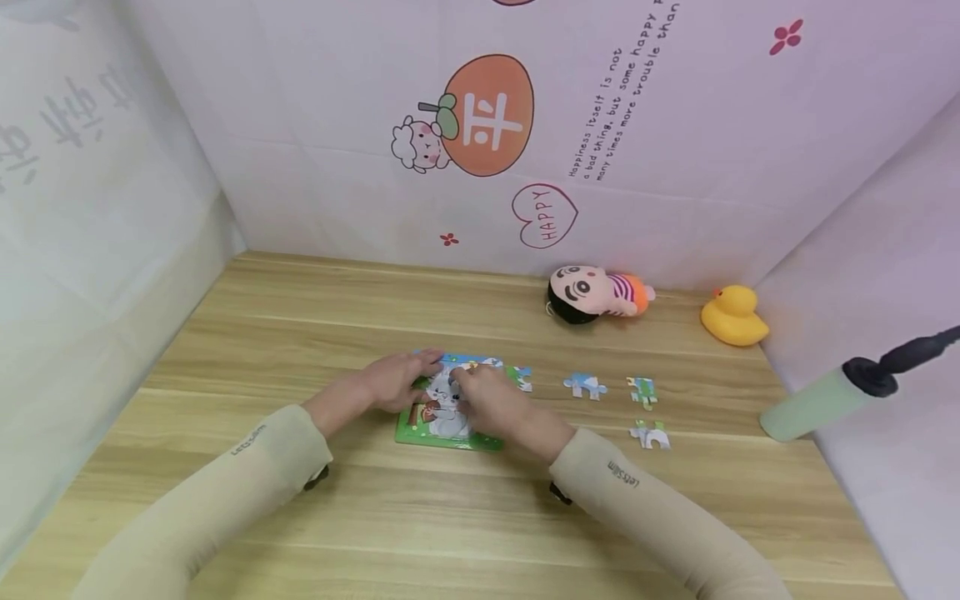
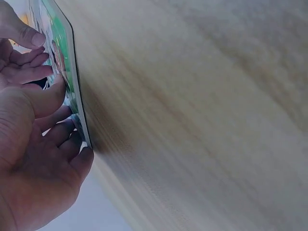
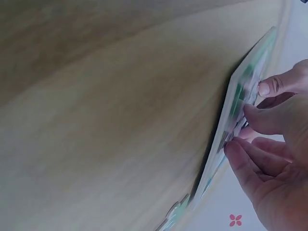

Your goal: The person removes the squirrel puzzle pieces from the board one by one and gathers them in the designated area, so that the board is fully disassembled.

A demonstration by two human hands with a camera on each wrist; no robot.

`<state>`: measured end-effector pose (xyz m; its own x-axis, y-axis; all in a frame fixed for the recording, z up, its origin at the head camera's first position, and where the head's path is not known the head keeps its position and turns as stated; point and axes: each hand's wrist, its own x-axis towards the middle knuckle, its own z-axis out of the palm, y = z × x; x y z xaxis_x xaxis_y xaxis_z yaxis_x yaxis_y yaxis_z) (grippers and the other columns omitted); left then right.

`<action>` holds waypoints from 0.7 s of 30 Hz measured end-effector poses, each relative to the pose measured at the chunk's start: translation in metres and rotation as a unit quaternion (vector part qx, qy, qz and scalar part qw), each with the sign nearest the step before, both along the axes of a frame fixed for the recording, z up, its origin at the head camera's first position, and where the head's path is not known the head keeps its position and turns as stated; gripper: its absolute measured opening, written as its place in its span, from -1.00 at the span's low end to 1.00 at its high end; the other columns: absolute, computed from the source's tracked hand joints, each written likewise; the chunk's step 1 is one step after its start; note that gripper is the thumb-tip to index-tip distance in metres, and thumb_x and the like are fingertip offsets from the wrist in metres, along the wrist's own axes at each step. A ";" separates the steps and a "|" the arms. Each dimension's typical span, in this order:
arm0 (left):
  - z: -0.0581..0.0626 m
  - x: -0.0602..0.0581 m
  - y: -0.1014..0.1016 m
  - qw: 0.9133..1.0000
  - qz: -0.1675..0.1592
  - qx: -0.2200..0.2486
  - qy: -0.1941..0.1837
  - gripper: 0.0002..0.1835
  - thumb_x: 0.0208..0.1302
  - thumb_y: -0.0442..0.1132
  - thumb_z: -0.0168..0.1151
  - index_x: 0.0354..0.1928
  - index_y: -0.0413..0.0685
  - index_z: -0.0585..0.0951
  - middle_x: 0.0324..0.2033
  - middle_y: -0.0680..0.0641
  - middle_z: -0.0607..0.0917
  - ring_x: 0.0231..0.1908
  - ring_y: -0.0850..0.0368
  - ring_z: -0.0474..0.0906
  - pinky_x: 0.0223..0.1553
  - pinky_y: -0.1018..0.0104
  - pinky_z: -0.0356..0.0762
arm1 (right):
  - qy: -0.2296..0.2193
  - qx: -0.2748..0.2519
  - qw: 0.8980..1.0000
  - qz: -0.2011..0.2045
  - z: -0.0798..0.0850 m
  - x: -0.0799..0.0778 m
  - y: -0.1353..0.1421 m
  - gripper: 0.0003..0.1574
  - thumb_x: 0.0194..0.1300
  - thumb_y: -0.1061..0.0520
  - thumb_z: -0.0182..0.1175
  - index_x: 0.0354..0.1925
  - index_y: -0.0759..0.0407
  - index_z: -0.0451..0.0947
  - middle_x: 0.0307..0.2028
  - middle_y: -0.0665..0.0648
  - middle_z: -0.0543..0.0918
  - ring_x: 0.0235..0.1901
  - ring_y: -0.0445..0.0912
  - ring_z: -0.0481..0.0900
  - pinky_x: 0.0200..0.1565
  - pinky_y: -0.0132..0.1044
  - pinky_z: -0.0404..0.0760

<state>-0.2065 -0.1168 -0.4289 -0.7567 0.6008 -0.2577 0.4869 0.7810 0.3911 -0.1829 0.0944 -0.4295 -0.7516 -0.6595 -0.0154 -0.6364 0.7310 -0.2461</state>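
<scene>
A jigsaw puzzle board (image 1: pixel 448 443) with a grey cartoon animal and a green border lies on the table. My left hand (image 1: pixel 393 381) holds its left side, fingers at the far left corner and thumb on the picture. In the left wrist view, the fingertips of this hand (image 2: pixel 53 159) meet the board's edge (image 2: pixel 72 62). My right hand (image 1: pixel 495 400) reaches over the board's right side. There, in the right wrist view, the right hand's (image 3: pixel 274 159) thumb and index finger pinch at a puzzle piece, mostly hidden by the fingers.
One loose piece (image 1: pixel 519 377) lies by the board's right edge. Farther right are a blue-and-white piece (image 1: pixel 585 385) and two more pieces, one (image 1: pixel 642 390) behind the other (image 1: pixel 649 434). A doll (image 1: pixel 600 294), a yellow duck (image 1: pixel 735 317) and a pale green cylinder (image 1: pixel 817 404) stand beyond.
</scene>
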 end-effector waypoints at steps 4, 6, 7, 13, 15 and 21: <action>0.000 -0.001 0.000 1.000 0.000 -0.002 0.000 -0.33 0.47 -0.19 0.28 0.53 -0.19 0.34 0.66 -0.14 0.13 0.62 -0.22 0.13 0.63 -0.12 0.18 | -0.008 -0.019 1.000 -0.007 -0.002 -0.001 0.001 -0.47 0.35 0.20 0.40 0.20 0.40 0.54 -0.02 0.29 0.79 0.05 0.11 0.76 0.12 -0.09 0.78; 0.000 -0.001 0.000 1.000 -0.001 -0.003 0.002 -0.33 0.47 -0.18 0.28 0.53 -0.19 0.34 0.66 -0.15 0.14 0.62 -0.23 0.14 0.62 -0.12 0.20 | -0.018 -0.031 0.999 -0.016 -0.002 0.000 0.001 -0.43 0.31 0.20 0.43 0.22 0.38 0.54 0.02 0.28 0.75 0.07 0.12 0.74 0.14 -0.08 0.77; 0.001 -0.001 0.000 1.000 0.000 -0.003 0.000 -0.33 0.47 -0.18 0.28 0.53 -0.18 0.33 0.66 -0.14 0.13 0.62 -0.23 0.14 0.62 -0.12 0.20 | -0.025 -0.035 0.999 -0.020 -0.002 -0.001 0.001 -0.41 0.30 0.20 0.44 0.23 0.37 0.53 0.05 0.29 0.73 0.08 0.12 0.73 0.15 -0.08 0.76; 0.003 0.001 0.001 1.000 0.003 -0.010 -0.003 -0.33 0.50 -0.17 0.25 0.54 -0.17 0.31 0.66 -0.14 0.12 0.61 -0.24 0.15 0.61 -0.13 0.21 | -0.037 -0.044 0.998 -0.033 -0.004 -0.001 0.002 -0.28 0.32 0.19 0.42 0.37 0.30 0.44 0.14 0.31 0.64 0.09 0.11 0.69 0.18 -0.07 0.75; 0.003 0.001 0.001 1.000 0.003 -0.013 0.000 -0.34 0.50 -0.18 0.25 0.54 -0.18 0.31 0.66 -0.15 0.12 0.61 -0.25 0.15 0.61 -0.14 0.22 | -0.027 -0.044 0.998 -0.022 -0.004 0.000 0.003 -0.29 0.34 0.19 0.41 0.38 0.27 0.45 0.11 0.30 0.64 0.01 0.06 0.69 0.09 -0.12 0.77; 0.001 0.001 0.000 1.000 0.002 -0.011 0.003 -0.33 0.49 -0.17 0.26 0.54 -0.18 0.31 0.66 -0.16 0.12 0.61 -0.26 0.15 0.61 -0.14 0.21 | -0.014 -0.052 0.998 0.007 -0.007 -0.001 0.007 -0.34 0.31 0.16 0.42 0.34 0.22 0.51 -0.02 0.24 0.63 -0.19 -0.08 0.60 -0.15 -0.26 0.70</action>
<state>-0.2052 -0.1165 -0.4281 -0.7610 0.5914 -0.2667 0.4857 0.7919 0.3701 -0.1841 0.1010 -0.4369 -0.7421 -0.6695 0.0328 -0.6384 0.6909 -0.3393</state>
